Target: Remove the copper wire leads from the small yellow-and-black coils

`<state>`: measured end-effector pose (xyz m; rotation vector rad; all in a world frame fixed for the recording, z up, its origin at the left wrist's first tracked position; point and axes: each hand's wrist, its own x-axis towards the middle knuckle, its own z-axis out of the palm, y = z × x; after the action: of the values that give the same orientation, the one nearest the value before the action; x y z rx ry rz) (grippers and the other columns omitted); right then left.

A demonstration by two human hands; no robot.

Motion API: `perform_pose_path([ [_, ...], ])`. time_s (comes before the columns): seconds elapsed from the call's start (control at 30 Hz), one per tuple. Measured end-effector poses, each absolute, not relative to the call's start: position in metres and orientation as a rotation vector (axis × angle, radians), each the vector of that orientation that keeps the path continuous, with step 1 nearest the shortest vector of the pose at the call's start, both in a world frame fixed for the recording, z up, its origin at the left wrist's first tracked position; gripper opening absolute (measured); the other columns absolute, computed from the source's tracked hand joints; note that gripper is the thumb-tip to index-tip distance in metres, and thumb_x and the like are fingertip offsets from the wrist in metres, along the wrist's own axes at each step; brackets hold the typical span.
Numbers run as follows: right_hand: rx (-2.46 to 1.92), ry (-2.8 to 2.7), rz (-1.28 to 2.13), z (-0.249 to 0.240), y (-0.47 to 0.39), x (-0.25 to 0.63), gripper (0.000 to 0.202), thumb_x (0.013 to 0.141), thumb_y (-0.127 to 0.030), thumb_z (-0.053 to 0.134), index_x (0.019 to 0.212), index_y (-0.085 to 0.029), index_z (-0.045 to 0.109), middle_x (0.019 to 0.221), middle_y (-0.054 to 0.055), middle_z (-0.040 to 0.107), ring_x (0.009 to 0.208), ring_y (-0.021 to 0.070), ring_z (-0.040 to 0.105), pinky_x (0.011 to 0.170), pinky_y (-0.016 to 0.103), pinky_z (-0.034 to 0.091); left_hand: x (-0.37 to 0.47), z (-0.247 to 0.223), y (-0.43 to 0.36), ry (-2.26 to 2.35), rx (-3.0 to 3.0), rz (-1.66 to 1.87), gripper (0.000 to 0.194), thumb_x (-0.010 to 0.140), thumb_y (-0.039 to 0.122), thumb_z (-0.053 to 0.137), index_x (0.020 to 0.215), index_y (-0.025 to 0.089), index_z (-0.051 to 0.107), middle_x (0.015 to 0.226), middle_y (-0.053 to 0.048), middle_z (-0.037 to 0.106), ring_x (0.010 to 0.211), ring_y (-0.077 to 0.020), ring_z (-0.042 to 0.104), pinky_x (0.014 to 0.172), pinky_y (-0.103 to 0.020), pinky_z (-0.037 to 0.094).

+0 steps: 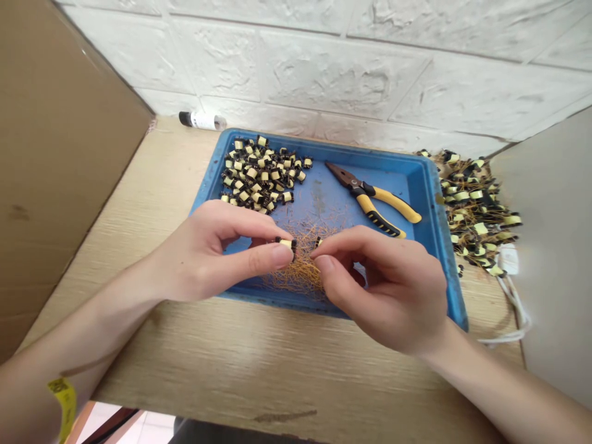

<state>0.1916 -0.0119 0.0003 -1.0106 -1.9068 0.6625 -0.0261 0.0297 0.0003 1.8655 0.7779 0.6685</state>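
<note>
Between the thumb and forefinger of my left hand (210, 253) is a small transformer (287, 244), with yellow tape around its middle and black ends. My right hand (388, 287) is closed in a pinch just to the right of it; what its fingertips hold, if anything, is too small to name. A bit of black and yellow (319, 242) shows right behind those fingertips. Both hands are over a blue tray (451, 265). Under them lies a heap of thin copper-coloured wire clippings (296, 274).
Many similar transformers (259, 172) fill the tray's back left. Pliers (370, 197) with yellow and black handles lie at its back right. More transformers with long wires (476, 209) are piled right of the tray, beside a white cable (520, 314). A small bottle (202, 120) lies by the wall.
</note>
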Motion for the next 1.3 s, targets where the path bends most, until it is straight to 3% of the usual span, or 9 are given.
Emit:
perform_pose_path([
  [0.27,-0.991,-1.935,0.713,-0.0034,-0.0121,0.1917,0.013,0.086,-0.007,0.067,0.086,-0.019,0.065,0.065,-0.006,0.065,0.047,0.0021,0.048,0.042,0.015,0.035,-0.0247,0.0031,0.0308,0.785,1.898,0.63,0.015,0.095,0.022,0.067,0.09,0.018,0.08,0.075,0.002,0.076,0.064,-0.0094,0.065,0.058,-0.015,0.05],
  [0.63,-1.002,-1.942,0.732,-0.0014,-0.0122,0.1927,0.014,0.088,-0.007,0.066,0.083,-0.019,0.063,0.062,-0.007,0.059,0.049,0.0028,0.045,0.044,0.016,0.033,-0.0247,0.0023,0.0292,0.682,1.922,0.565,0.015,0.095,0.02,0.066,0.093,0.018,0.08,0.081,-0.001,0.079,0.069,-0.0111,0.069,0.061,-0.017,0.052],
  [0.93,-0.906,-1.945,0.798,-0.0023,-0.0146,0.1927,0.011,0.089,-0.008,0.066,0.088,-0.02,0.064,0.066,-0.006,0.06,0.053,0.0048,0.047,0.048,0.02,0.036,-0.0237,0.0033,0.0273,0.675,1.946,0.505,0.01,0.09,0.023,0.072,0.086,0.016,0.078,0.071,0.0,0.073,0.061,-0.0097,0.061,0.058,-0.019,0.048],
  [1.3,-0.843,-1.958,0.837,-0.0022,-0.0132,0.1932,0.01,0.089,-0.011,0.068,0.092,-0.019,0.064,0.075,-0.003,0.063,0.056,0.0061,0.05,0.046,0.021,0.039,-0.0241,0.0048,0.0288,0.618,1.891,0.551,0.011,0.092,0.019,0.069,0.085,0.02,0.077,0.075,0.0,0.075,0.065,-0.0115,0.065,0.062,-0.02,0.051],
])
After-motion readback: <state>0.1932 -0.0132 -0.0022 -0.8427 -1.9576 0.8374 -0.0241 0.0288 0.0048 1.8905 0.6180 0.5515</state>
